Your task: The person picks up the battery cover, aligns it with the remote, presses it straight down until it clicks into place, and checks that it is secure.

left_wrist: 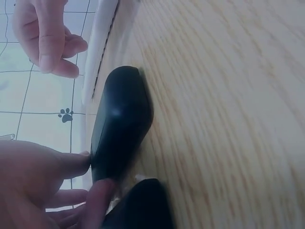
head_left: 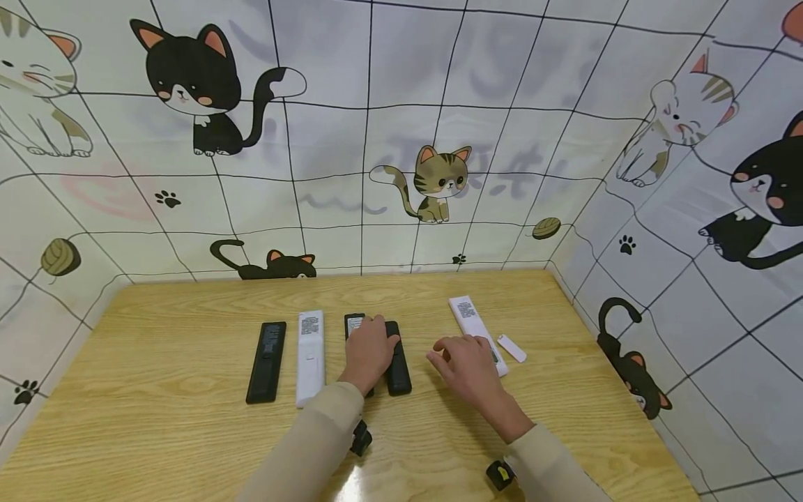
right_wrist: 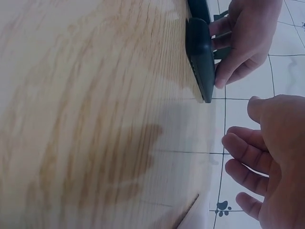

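Note:
My left hand (head_left: 370, 348) is at a black remote control (head_left: 399, 366), its thumb and a finger pinching it where it lies on the table. Just left of that, another black remote control (head_left: 354, 321) is mostly covered by the same hand. My right hand (head_left: 467, 366) hovers with loosely bent fingers and nothing between them, also seen in the right wrist view (right_wrist: 281, 162). Beneath it, partly hidden, lies a white remote control (head_left: 470, 317) with a label on its upturned back. A small white battery cover (head_left: 512, 348) sits to its right.
Farther left on the wooden table (head_left: 157, 390) lie a white remote control (head_left: 310, 362) and a black remote control (head_left: 266, 362), side by side. A cat-patterned cloth wall (head_left: 339, 139) rises behind the table and along its right side.

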A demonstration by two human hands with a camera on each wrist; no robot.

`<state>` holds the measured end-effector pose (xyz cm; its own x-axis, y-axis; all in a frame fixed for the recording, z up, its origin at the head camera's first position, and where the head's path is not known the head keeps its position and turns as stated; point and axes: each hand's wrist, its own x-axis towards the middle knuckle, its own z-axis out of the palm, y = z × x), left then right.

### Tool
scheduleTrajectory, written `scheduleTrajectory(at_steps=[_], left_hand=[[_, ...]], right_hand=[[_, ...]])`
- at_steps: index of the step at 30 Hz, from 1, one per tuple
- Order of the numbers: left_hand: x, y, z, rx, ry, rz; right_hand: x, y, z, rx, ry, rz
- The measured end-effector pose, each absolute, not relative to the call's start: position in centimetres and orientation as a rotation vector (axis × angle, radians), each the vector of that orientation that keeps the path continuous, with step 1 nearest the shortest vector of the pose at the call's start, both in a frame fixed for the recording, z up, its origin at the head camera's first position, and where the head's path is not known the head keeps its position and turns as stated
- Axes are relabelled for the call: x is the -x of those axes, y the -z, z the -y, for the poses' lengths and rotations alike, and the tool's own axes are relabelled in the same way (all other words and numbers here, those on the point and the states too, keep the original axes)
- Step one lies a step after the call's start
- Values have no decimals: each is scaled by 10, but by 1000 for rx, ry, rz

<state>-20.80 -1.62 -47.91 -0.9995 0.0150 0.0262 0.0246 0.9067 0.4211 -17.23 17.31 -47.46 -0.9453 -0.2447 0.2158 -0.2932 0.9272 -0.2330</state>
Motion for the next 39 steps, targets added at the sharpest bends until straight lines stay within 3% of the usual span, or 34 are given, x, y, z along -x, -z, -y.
scheduleTrajectory(at_steps=[10, 24, 39], left_hand=[[211, 482, 15, 34, 797, 2946], [213, 474, -3, 113, 819, 2955], [219, 483, -63, 375, 831, 3046]], right_hand=[[173, 473, -190, -348, -380, 2912], [178, 454, -256, -328, -253, 2923], [197, 463, -330, -132, -167, 3080]])
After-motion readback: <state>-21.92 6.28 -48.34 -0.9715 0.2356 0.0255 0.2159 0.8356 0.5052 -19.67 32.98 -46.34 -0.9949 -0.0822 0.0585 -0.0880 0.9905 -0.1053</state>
